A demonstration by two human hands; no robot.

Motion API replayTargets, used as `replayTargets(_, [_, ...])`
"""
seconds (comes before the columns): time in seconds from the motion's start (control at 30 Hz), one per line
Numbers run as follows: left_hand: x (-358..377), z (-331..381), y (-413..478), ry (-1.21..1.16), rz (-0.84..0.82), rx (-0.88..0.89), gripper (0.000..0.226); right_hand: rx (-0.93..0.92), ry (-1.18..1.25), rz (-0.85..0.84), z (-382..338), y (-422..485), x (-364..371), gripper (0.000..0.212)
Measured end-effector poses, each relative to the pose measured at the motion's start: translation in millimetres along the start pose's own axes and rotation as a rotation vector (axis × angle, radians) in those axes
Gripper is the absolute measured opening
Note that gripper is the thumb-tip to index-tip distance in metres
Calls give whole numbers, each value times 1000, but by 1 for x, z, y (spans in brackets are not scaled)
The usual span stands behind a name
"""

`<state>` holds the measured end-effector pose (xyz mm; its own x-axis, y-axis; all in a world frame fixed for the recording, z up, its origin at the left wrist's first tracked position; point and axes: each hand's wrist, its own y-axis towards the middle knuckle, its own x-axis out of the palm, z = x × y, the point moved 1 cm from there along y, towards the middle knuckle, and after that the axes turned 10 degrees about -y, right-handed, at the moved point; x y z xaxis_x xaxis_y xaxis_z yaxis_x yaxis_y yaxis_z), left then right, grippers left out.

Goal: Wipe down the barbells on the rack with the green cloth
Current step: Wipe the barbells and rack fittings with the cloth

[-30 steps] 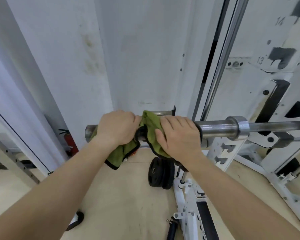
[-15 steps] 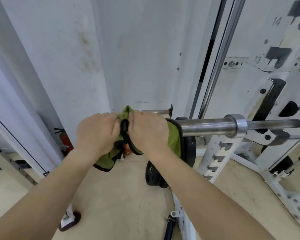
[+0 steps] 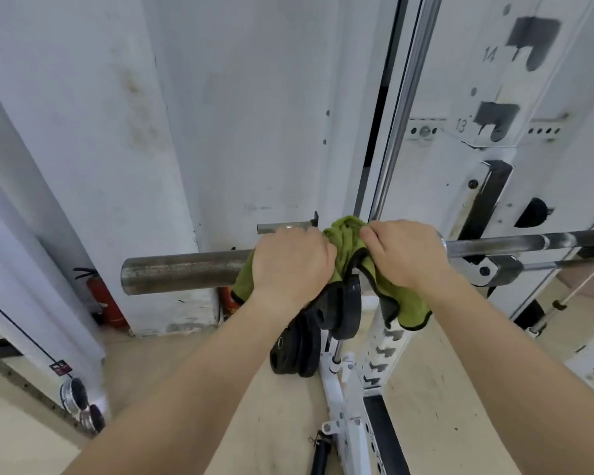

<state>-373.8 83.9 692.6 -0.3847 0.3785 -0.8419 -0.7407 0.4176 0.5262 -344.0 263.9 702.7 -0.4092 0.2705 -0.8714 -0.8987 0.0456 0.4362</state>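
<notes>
Both left hand [image 3: 290,265] and right hand [image 3: 403,255] grip green cloth [image 3: 345,234] round the barbell [image 3: 186,274], hiding that stretch

left hand [image 3: 290,265] curled on green cloth [image 3: 345,241] | right hand [image 3: 403,255] likewise — both palm-down

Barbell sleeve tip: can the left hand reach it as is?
Likely yes: the left hand grips the green cloth on that barbell sleeve, and the bare steel out to its tip carries nothing.

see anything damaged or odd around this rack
Mostly wear: the white rack upright has chipped paint around its slots marked 13 and 14, and the white wall carries brownish stains. The grey steel barbell sleeve looks dull and tarnished. Nothing spilled.
</notes>
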Motion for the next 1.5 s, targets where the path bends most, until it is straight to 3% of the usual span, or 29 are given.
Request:
replayTargets(0.1, [3, 0, -8, 10, -15, 61, 38, 51, 59, -57, -22, 15, 1, 38])
replayTargets(0.2, [-4, -23, -21, 24, 29, 114, 31, -28, 56, 8, -63, 17, -4, 32])
replayTargets(0.37, [-34, -94, -43, 58, 83, 14, 32, -19, 139, 177, -144, 6, -18, 43])
replayTargets(0.43, [-41, -113, -40, 44, 10, -91, 37, -59, 196, 286, -163, -1, -14, 39])
replayTargets(0.57, [-33, -119, -13, 47, -200, -168, 39, -226, 154, 361, -134, -14, 5, 38])
replayTargets(0.67, [-16, -80, 5, 29, -227, -56, 45, -171, 89, 421, -72, -21, 19, 38])
replayTargets(0.8, [0, 8, 18, -3, -73, -1, 46, 1, 21, 273, -6, -19, 16, 40])
replayTargets(0.9, [10, 14, 13, 39, 20, 58, 42, 39, 96, 36, -8, 4, 8, 41])
replayTargets(1.0, [11, 2, -4, 54, 93, 125, 35, -52, 173, -251, -21, 31, 4, 41])
replayTargets(1.07, [4, -15, -14, 50, 122, 111, 33, -149, 213, -336, -42, 43, -1, 40])
replayTargets(1.13, [-11, -48, -26, 46, 93, 49, 34, -176, 289, -295, -79, 42, -14, 44])
replayTargets(1.27, [-43, -134, -49, 16, 14, -123, 42, -194, 274, 1, -176, 31, -37, 46])
replayTargets(1.37, [-60, -179, -52, -45, -86, -187, 38, -158, 303, 106, -224, 27, -42, 46])
replayTargets(1.5, [-63, -184, -44, 207, -260, -35, 19, -195, 298, 226, -231, 20, -33, 40])
